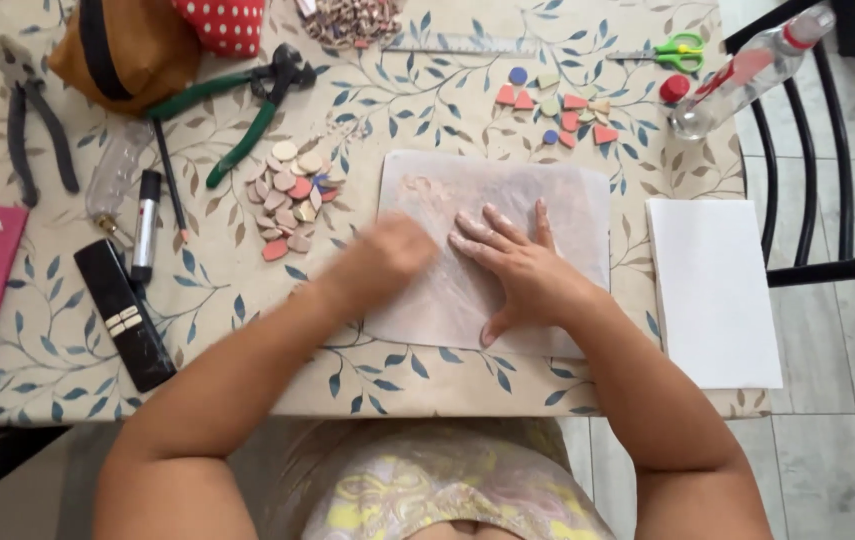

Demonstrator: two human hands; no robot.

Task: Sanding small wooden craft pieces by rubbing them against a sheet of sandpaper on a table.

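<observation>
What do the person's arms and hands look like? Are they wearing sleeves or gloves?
No sleeves and no gloves. Both arms are bare from the shoulders down to the hands. The right hand has pale, chalky dust on its fingers, and no ring or watch shows on it. The left hand is blurred, so small details there can't be made out. No bracelet shows on either wrist.

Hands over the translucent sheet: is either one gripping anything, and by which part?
Nothing is gripped. The right hand lies flat, fingers spread, on the sheet; the blurred left hand rests on its left edge.
</observation>
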